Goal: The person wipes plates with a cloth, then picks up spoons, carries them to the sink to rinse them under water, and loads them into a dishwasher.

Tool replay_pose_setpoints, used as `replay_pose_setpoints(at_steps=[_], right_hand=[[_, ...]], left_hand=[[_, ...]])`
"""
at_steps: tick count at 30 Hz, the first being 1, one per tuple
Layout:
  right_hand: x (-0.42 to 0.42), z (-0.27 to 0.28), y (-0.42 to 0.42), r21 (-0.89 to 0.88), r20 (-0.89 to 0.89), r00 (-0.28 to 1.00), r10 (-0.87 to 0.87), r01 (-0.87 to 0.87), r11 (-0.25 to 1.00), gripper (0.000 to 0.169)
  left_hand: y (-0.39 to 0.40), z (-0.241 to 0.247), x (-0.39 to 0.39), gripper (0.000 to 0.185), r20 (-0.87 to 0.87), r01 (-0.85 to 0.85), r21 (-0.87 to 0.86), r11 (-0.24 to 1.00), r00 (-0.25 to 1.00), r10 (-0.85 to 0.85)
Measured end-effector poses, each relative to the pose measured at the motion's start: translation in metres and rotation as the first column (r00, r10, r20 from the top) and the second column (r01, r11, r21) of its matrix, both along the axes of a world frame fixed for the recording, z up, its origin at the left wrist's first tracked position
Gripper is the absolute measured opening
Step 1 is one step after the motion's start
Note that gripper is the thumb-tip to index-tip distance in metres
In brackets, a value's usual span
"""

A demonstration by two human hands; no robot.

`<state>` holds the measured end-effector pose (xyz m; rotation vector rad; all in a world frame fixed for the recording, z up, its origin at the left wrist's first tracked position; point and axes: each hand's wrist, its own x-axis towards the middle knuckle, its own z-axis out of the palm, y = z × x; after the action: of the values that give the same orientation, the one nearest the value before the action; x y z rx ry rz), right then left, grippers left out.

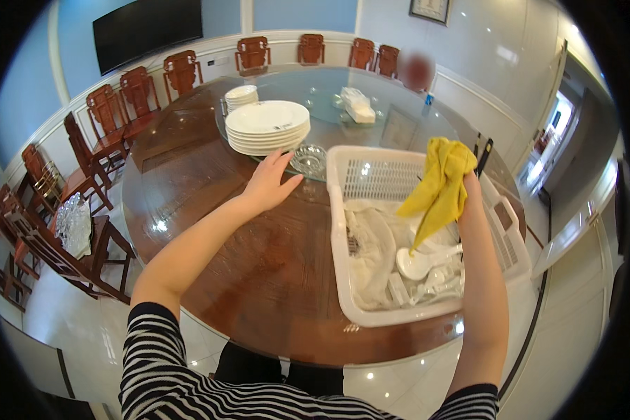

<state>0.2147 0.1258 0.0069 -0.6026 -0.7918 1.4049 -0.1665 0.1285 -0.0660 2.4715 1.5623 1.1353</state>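
My right hand (470, 190) grips a bunched yellow cloth (443, 178), raised over the right side of a white plastic basket (338, 252). White cloth (370, 257), a white spoon (417, 264) and other small white items lie inside the basket. My left hand (269, 184) has its fingers spread and holds nothing. It is close to the near side of a stack of white plates (268, 128); whether the fingertips touch the plates I cannot tell. Just right of those fingers sits a clear glass dish (310, 159).
The round wooden table (231, 268) carries a large glass turntable (283, 84). Stacked white bowls (241, 97) stand behind the plates, and a white packet (357, 105) lies farther back. Wooden chairs (105, 113) ring the table. One left chair holds a clear, crinkled object (73, 223).
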Motion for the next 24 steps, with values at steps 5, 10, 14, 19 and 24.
replay_pose_setpoints(at_steps=[5,10,14,19,24], right_hand=[[0.012,-0.011,0.008,-0.041,0.048,0.980,-0.192,0.194,0.980,0.031],[0.014,-0.011,0.013,-0.041,0.089,0.962,-0.260,0.264,0.964,0.036],[-0.003,0.002,-0.010,-0.080,0.074,0.952,-0.298,0.303,0.950,0.032],[-0.029,0.010,-0.023,0.013,-0.024,0.991,-0.128,0.129,0.992,0.033],[-0.092,0.026,-0.047,0.073,-0.055,0.996,0.066,-0.061,0.995,0.030]], left_hand=[[-0.115,0.046,0.067,0.049,-0.126,0.518,0.100,0.850,0.854,-0.505],[-0.166,0.039,0.099,0.032,-0.259,0.728,0.016,0.685,0.665,-0.700],[-0.168,0.028,0.100,0.033,-0.269,0.725,0.135,0.676,0.683,-0.679],[-0.182,0.035,0.074,0.033,-0.289,0.719,0.110,0.686,0.683,-0.670],[-0.196,0.041,0.038,0.032,-0.304,0.695,0.082,0.715,0.700,-0.646]])
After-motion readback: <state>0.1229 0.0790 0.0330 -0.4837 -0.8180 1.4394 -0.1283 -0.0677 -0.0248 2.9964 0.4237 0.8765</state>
